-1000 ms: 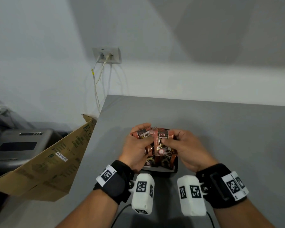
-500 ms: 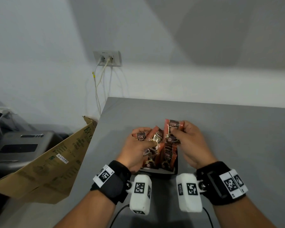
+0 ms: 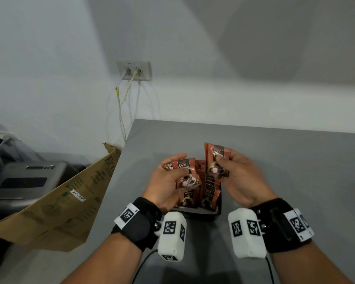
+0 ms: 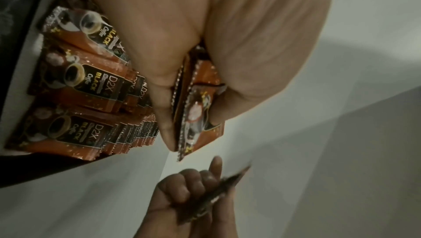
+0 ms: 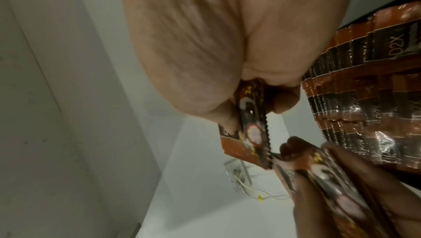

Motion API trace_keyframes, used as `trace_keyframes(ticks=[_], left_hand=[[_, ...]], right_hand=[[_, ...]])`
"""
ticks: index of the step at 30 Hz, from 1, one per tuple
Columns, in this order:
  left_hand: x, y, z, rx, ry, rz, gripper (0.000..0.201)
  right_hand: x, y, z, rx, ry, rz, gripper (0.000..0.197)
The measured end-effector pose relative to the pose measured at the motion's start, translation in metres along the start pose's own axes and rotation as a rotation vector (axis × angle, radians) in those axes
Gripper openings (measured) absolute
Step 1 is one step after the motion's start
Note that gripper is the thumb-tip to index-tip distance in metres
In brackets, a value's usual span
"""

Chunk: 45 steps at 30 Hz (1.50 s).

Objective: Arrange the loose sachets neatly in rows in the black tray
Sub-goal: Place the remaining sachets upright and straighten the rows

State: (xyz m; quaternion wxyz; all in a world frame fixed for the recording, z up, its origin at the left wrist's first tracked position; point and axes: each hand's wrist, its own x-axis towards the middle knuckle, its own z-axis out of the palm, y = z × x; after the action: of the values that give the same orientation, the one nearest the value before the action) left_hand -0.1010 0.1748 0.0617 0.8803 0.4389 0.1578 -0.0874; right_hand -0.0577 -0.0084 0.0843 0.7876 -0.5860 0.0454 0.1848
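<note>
A black tray (image 3: 217, 213) sits on the grey table, holding rows of orange-brown coffee sachets (image 3: 209, 196) standing on edge, also seen in the left wrist view as sachet rows (image 4: 91, 87). Above its left side my left hand (image 3: 168, 181) grips a small bunch of sachets (image 3: 186, 174) between thumb and fingers; that bunch (image 4: 198, 112) shows in the left wrist view too. My right hand (image 3: 234, 173) pinches one sachet (image 3: 215, 158) upright above the tray's right side; the right wrist view shows this sachet (image 5: 248, 126) edge-on.
The grey table (image 3: 295, 181) ends at a left edge near a leaning cardboard box (image 3: 59, 201). A grey machine (image 3: 23, 181) stands lower left. A wall socket (image 3: 134, 70) with white cables is on the back wall.
My hands have drawn apart: the right hand pulled one sachet out of the bunch and lifted it to the right, while the left hand keeps the remaining sachets over the tray.
</note>
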Motion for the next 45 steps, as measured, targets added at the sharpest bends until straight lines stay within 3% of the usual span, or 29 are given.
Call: trace_keyframes(ticks=[3, 6, 10, 14, 21, 24, 28, 30, 35, 39, 45], left_hand=[[0.002, -0.005, 0.004, 0.106, 0.030, 0.069, 0.044], [0.003, -0.009, 0.009, 0.176, 0.059, 0.128, 0.038], [-0.001, -0.011, 0.010, 0.125, 0.019, 0.056, 0.018], [-0.001, -0.008, -0.002, -0.047, 0.055, -0.050, 0.036], [0.003, -0.006, 0.006, 0.007, 0.069, 0.143, 0.044], [0.003, -0.006, 0.010, -0.009, 0.060, 0.173, 0.053], [0.001, -0.002, 0.007, 0.205, 0.026, 0.140, 0.051], [0.000, 0.000, 0.006, 0.265, 0.013, 0.094, 0.048], [0.000, -0.003, -0.001, 0.088, 0.046, 0.114, 0.049], [0.000, -0.012, 0.009, 0.061, 0.038, 0.151, 0.047], [-0.002, -0.005, 0.002, -0.151, 0.012, -0.004, 0.047]], right_hand=[[-0.006, 0.010, 0.009, -0.085, -0.071, 0.051, 0.023], [-0.007, 0.022, 0.020, -0.161, -0.047, 0.065, 0.021], [-0.004, 0.025, 0.023, -0.161, 0.021, 0.039, 0.023], [0.003, 0.015, 0.007, -0.037, 0.112, -0.003, 0.024], [-0.009, 0.026, 0.010, -0.035, -0.055, 0.077, 0.025], [-0.010, 0.030, 0.017, -0.108, -0.040, 0.079, 0.024], [-0.003, 0.014, 0.015, -0.281, -0.022, -0.006, 0.020], [0.001, 0.005, 0.011, -0.249, 0.013, -0.054, 0.020], [-0.002, 0.008, 0.004, 0.047, 0.013, -0.008, 0.023], [-0.008, 0.025, 0.019, 0.026, -0.031, 0.057, 0.027], [0.000, 0.015, 0.006, 0.088, 0.081, -0.005, 0.023]])
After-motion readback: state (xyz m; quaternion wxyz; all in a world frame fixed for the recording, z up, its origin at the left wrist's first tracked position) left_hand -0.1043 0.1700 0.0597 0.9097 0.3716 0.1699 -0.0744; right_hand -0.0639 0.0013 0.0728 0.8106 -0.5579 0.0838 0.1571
